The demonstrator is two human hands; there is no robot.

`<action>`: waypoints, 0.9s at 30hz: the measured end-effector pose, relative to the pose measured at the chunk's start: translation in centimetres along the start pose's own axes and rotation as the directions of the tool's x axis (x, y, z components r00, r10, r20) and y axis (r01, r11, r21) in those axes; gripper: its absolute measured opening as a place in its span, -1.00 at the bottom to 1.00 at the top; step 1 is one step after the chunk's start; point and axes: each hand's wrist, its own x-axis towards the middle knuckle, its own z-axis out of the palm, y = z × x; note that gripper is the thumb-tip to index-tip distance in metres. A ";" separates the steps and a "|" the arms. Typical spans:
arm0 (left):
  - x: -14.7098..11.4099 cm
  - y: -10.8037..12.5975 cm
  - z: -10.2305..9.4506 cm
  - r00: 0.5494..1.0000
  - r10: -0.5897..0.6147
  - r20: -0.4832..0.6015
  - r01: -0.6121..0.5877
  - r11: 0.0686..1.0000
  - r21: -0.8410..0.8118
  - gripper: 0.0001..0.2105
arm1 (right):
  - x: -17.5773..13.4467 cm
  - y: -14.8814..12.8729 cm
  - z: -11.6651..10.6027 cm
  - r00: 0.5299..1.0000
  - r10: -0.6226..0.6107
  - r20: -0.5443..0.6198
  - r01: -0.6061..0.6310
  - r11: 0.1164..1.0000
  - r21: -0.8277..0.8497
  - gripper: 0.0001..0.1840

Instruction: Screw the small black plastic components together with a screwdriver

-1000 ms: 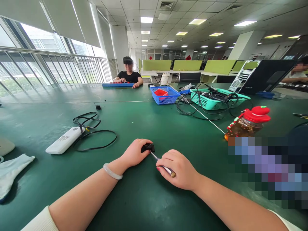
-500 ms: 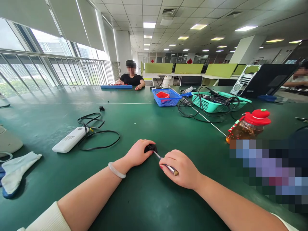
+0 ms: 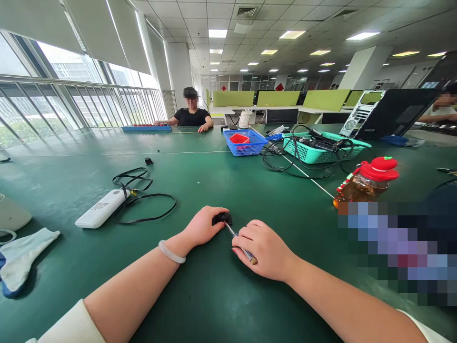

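On the green tabletop (image 3: 200, 295), a small black block-like part (image 3: 225, 218) is held down by my left hand (image 3: 204, 226). The fingers are closed around its left side and hide some of it; its exact kind does not show. My right hand (image 3: 262, 250) is closed on a screwdriver (image 3: 246, 254) with a shiny shaft and a brownish handle end. The shaft slants up and left, and its tip meets the front of the black part, close to my left fingertips. A pale bangle (image 3: 171, 252) sits on my left wrist.
A white power strip (image 3: 102, 209) with a black cable lies to the left, a pale cloth (image 3: 26, 257) further left. Ahead are a blue basket (image 3: 246, 148) and a green basket (image 3: 310, 155) with cables. A red-lidded bottle (image 3: 364, 186) stands right. Someone (image 3: 193, 116) sits across.
The screwdriver's handle end has swung slightly left and down with my right hand. My left hand keeps the black part in nearly the same place. The person opposite moved the blue tray left.
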 end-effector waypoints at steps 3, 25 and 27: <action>0.0 0.0 0.0 1.000 0.004 -0.005 -0.004 1.000 -0.002 -0.63 | 0.0 -0.2 0.1 1.000 0.009 0.007 -0.009 1.000 0.011 -0.84; -0.1 -0.1 -0.4 0.996 -0.083 0.032 0.082 0.996 0.038 -0.56 | 0.1 -0.9 0.1 0.989 0.111 -0.093 -0.108 0.994 0.036 -0.74; 0.0 -0.1 -0.4 0.996 -0.082 0.033 0.081 0.996 0.042 -0.54 | 0.1 -1.0 0.2 0.990 0.096 -0.099 -0.094 0.995 0.019 -0.74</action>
